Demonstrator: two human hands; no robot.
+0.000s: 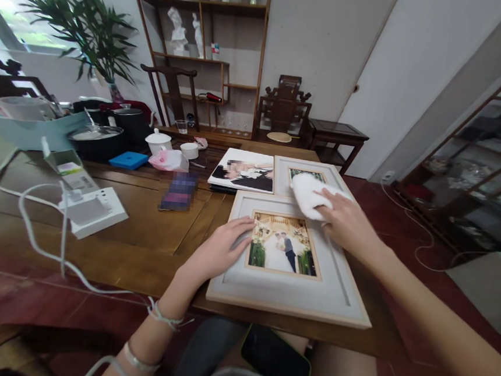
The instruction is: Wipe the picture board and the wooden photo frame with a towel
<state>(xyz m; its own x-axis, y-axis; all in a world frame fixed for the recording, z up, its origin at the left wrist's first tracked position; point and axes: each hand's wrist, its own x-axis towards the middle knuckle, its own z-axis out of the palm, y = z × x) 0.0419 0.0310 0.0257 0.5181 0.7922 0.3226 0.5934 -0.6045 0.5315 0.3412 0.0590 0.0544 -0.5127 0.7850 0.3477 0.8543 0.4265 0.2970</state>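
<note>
A light wooden picture frame (276, 292) with a wide pale mat lies flat at the table's near edge. Set in its middle is a photo (287, 247) of a couple in wedding clothes. My left hand (225, 244) rests flat on the left side of the frame, fingers stretched toward the photo. In my right hand (342, 219) is a bunched white cloth (309, 196), held over the frame's far right corner. The cloth partly covers a second picture frame (282, 166) behind. Whether it touches the near frame, I cannot tell.
A photo panel (243, 173) lies behind on the left. An opened white box (94, 212) and a looping white cable (28, 221) are at the left. Pots (97, 139), a blue box (128, 160) and a white lidded bowl (158, 141) stand farther back. A phone (277, 360) lies on my lap.
</note>
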